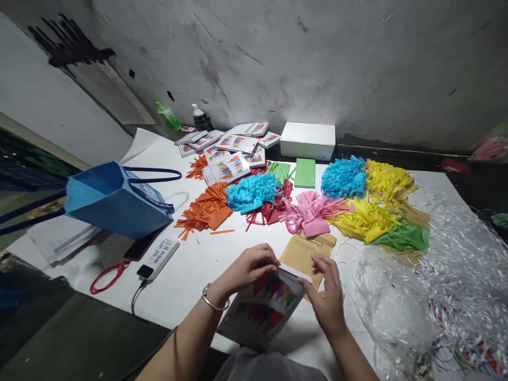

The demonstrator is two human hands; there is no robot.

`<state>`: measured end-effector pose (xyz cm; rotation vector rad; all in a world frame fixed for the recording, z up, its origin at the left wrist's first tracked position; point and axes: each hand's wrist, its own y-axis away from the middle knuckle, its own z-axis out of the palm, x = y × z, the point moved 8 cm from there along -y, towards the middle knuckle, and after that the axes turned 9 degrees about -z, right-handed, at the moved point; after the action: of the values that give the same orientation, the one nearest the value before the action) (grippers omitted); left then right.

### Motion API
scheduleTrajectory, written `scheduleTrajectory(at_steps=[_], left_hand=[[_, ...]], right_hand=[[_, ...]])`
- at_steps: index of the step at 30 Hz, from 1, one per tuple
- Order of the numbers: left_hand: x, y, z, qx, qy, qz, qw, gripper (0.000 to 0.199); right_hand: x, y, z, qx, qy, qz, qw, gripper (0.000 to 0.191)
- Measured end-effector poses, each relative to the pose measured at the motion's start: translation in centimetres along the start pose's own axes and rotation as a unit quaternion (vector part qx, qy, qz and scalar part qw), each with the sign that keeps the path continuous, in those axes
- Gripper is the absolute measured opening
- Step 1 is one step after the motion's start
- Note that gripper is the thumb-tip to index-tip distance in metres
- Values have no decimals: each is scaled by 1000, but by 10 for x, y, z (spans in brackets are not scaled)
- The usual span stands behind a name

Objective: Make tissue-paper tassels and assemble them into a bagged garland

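Observation:
A white printed box (264, 304) with colourful pennant pictures is tilted between my hands near the table's front edge. My left hand (254, 267) has its fingers closed on the box's upper left corner. At the upper right corner, my right hand (324, 291) pinches the edge with its thumb, the other fingers raised and apart. Beneath and behind lies a brown paper envelope (305, 248). Just beyond it sits a pink tassel bundle (315, 211), beside blue (254, 191), orange (210, 209) and yellow (363, 219) bundles.
Several similar printed boxes (236, 143) are piled at the back, left of a white box (307, 140). A blue bag (115, 198), a white power bank (159, 259) and a red cord (107, 278) lie left. Clear plastic and shredded strips (468, 264) cover the right side.

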<state>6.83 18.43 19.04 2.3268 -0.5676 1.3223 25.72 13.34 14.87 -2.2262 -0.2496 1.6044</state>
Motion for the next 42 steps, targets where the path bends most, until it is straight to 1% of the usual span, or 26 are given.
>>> scheduleTrajectory(at_steps=[1,2,3,6,8,11,15,21,25,29,31,33,34,37,38,39,40,41,42], left_hand=[[-5,4,1,19,7,-7,1000,22],[-10,7,3,32,14,-13,999,22],[-14,10,6,39,21,-17,999,22],[-20,15,13,42,33,-22,998,22],[-19,16,15,41,36,-18,998,21],[-15,18,15,40,38,-8,998,18],[-13,20,16,35,40,-4,999,17],[-13,23,22,19,43,3,999,18],[-12,23,25,5,51,5,999,18],[-13,22,25,7,56,10,998,19],[-15,20,24,14,58,8,998,19],[-18,19,23,21,64,1,998,18],[-19,19,23,21,67,-4,997,18],[-23,18,25,21,75,-17,997,17],[-24,18,26,22,79,-21,996,18],[-25,18,26,23,84,-24,996,18],[-26,18,26,25,90,-26,995,18],[-26,17,27,26,96,-27,995,19],[-27,17,27,27,101,-28,994,19]], right_hand=[[-8,-4,-6,7,12,-11,1000,24],[-16,-7,-6,-8,8,-15,1000,11],[-21,-10,-2,-43,-8,-10,999,8],[-30,-13,22,-173,-50,25,983,14],[-32,-14,32,-209,-41,37,976,13],[-31,-14,40,-226,-26,35,973,10],[-32,-10,44,-224,8,7,975,8],[-38,-6,42,-207,85,-46,974,10],[-37,-5,40,-205,104,-55,972,10],[-33,-2,38,-183,112,-58,975,10],[-33,-1,37,-163,128,-74,976,9],[-35,2,35,-128,157,-101,974,9],[-36,3,32,-102,176,-113,973,15],[-39,9,21,-19,227,-132,965,48],[-42,11,19,-2,236,-144,961,50],[-46,13,21,-1,239,-163,957,44],[-50,15,24,-13,236,-186,954,32],[-53,16,29,-33,230,-208,950,23],[-56,16,33,-55,224,-222,947,18]])
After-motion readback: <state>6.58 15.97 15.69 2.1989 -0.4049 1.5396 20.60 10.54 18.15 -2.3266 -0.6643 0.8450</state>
